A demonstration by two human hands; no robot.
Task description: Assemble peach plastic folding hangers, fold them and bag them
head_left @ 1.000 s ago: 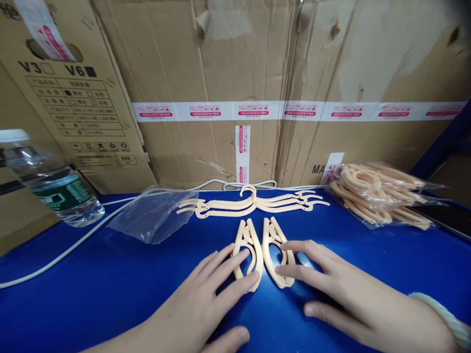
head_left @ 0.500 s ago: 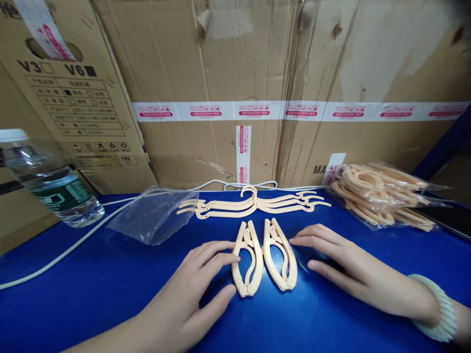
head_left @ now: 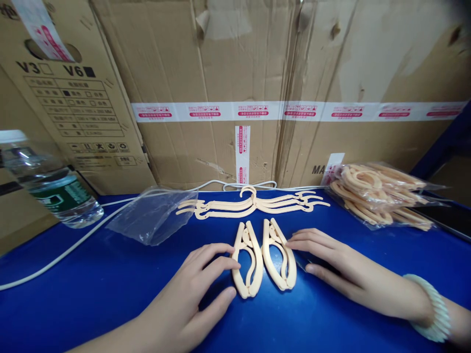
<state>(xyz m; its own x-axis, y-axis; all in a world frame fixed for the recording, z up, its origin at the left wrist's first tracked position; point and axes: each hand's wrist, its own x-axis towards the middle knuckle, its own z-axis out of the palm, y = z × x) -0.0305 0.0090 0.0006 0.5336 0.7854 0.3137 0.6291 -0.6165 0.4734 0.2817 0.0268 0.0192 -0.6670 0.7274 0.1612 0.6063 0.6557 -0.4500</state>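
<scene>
Items under handling: 2 cream folding hangers, folded, lying flat side by side on the blue counter (head_left: pixel 110 279). The left folded hanger (head_left: pixel 259 264) and the right folded hanger (head_left: pixel 266 255) stand narrow ends away from the person; whether they touch at mid-length cannot be told.

The left hand (head_left: pixel 195 289) is loosely spread, fingertips at its hanger's outer limb, thumb just beside the lower end. The right hand (head_left: pixel 340 267) is half open, fingertips at the outer limb of the other, thumb apart. Neither hand is closed around anything.

Handling assessment: the material looks like moulded plastic, so probably light and stiff, with a smooth, mildly slippery surface. The thin curved hook inside each frame and the small pivot are judged the weakest parts. Recommended hold: thumb and fingers across the 2 thick outer limbs near mid-length, without pressing on the hook.

Also noted: unfolded hangers (head_left: pixel 231 214) behind, an empty-looking clear bag (head_left: pixel 150 223) to their left, and bagged hangers (head_left: pixel 368 184) at right.
</scene>
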